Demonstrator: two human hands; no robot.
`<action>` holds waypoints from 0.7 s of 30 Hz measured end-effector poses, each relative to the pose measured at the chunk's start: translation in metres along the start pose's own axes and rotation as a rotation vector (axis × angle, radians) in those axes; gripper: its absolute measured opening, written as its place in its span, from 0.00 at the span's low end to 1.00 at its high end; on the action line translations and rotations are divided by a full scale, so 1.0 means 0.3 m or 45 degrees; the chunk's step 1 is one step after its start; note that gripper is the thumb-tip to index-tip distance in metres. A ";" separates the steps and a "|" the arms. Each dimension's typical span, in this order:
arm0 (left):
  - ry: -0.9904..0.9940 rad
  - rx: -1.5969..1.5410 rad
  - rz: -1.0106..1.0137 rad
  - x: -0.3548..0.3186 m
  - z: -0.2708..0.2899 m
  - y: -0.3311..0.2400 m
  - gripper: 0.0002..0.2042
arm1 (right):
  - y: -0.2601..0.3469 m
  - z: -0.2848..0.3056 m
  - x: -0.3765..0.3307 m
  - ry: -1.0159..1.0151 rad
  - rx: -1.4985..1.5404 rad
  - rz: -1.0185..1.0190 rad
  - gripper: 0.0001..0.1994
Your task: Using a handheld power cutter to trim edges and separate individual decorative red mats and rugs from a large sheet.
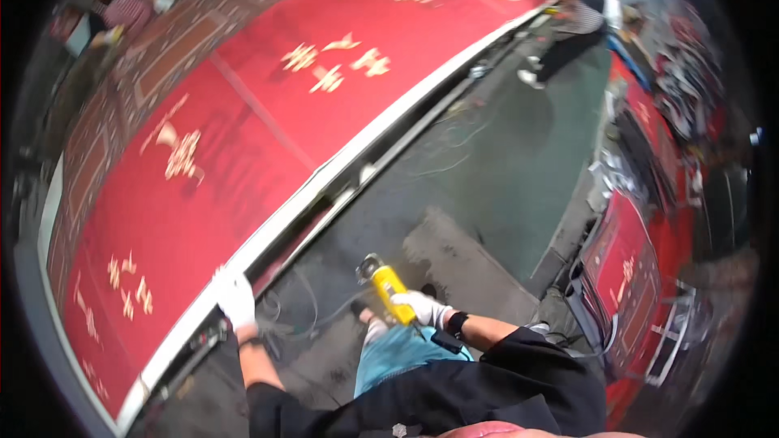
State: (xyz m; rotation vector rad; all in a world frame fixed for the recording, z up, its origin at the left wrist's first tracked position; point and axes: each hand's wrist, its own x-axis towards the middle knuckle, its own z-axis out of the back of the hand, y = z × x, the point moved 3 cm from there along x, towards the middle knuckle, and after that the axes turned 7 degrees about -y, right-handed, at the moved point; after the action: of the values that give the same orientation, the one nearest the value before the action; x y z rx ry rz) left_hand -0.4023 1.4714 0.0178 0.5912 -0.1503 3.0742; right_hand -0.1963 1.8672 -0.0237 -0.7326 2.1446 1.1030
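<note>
Left hand (234, 298) on white edge (274, 225) of red carpet (268, 146), grip unclear | right hand (422, 307) wrapped round yellow power tool (389, 285) | seemingly edge work | next: steady tool aim needed

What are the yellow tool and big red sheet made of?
The yellow tool looks like smooth plastic or painted metal: its body is bright yellow. Its grey head glints like metal. The big red sheet looks like matt cloth, perhaps carpet, because it barely shines; blur hides any weave.

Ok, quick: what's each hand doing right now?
Left hand: at the white edge of the red carpet; can't tell if it's gripping.
Right hand: closed, holding the yellow power tool.
</note>
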 end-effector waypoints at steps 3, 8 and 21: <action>0.081 0.061 0.209 0.128 -0.088 0.092 0.27 | 0.010 -0.100 0.116 0.103 0.122 -0.162 0.21; 0.232 0.193 0.454 0.250 -0.225 0.027 0.33 | -0.034 -0.033 0.475 -0.084 -0.197 -0.146 0.26; 0.148 0.282 0.432 0.199 -0.243 0.064 0.36 | -0.051 -0.006 1.505 0.124 -2.026 0.523 0.15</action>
State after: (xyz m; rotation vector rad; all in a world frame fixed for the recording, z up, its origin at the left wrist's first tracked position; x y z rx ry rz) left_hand -0.4851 1.4587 -0.0293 0.4275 0.1046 3.4746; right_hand -0.4841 1.7705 -0.3584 -0.9218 1.0722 3.0275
